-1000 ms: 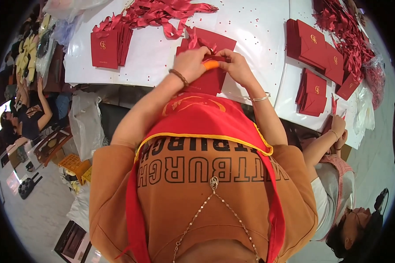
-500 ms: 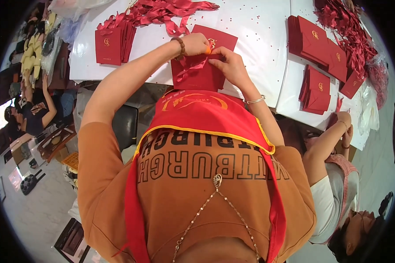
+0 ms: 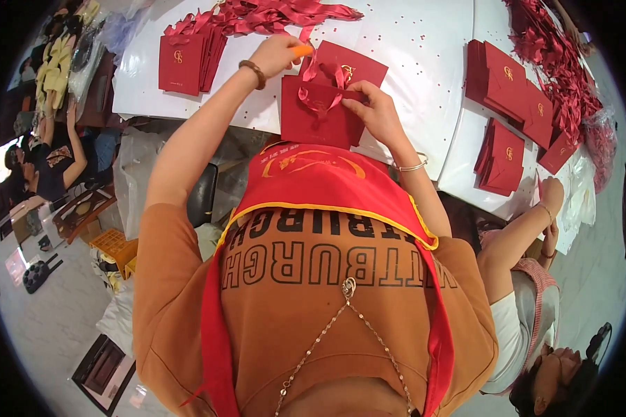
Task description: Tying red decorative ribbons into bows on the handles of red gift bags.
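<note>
In front of my body, at the table's near edge, stands a small dark red paper gift bag (image 3: 320, 118). A shiny red ribbon (image 3: 311, 73) loops over its top. My left hand (image 3: 278, 55) is closed at the bag's upper left, pinching the ribbon; something orange (image 3: 302, 51) covers or sits at its fingertips. At the bag's upper right edge my right hand (image 3: 374, 111) pinches the bag, its thumb and forefinger beside the ribbon loop. Another red bag (image 3: 365, 68) with a gold emblem lies flat just behind. The exact grip of both hands is partly hidden.
Red bags (image 3: 181, 66) stand in a row at the left, beside a heap of red ribbons (image 3: 278, 15). More bags (image 3: 504, 76) and ribbons (image 3: 553, 52) lie at the right on the white table (image 3: 424, 104). A co-worker's arm (image 3: 525, 226) reaches in there.
My left hand has moved up and left, away from my right hand, drawing the ribbon with it. The right hand stays at the bag's top right. The view has shifted slightly.
</note>
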### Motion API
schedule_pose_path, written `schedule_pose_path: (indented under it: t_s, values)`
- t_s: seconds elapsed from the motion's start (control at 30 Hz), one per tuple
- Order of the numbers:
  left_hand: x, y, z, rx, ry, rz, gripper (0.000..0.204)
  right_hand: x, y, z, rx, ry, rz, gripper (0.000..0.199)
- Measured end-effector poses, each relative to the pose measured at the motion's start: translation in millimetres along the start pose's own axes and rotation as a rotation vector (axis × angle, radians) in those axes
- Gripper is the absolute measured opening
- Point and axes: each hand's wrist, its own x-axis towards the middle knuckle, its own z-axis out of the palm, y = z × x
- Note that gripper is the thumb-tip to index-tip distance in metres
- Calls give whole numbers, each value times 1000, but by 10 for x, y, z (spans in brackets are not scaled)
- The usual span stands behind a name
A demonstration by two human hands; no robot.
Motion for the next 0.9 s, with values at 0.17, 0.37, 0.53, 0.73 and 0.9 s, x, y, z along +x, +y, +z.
schedule_pose_path:
  t_s: [0.17,0.37,0.53,0.73,0.9]
  values:
    - [-21,-49,238,247,116,49,21,-16,18,42,-62,48,-76,22]
    - [-6,-52,241,152,195,117,24,0,3,24,-38,31,-45,21]
    - [65,-113,354,169,264,44,29,-20,8,44,-7,49,-98,21]
    - [37,-135,305,156,136,147,28,-34,-2,40,3,34,-75,20]
    - [64,73,275,-209,-64,-22,21,-10,-3,48,-19,26,-87,20]
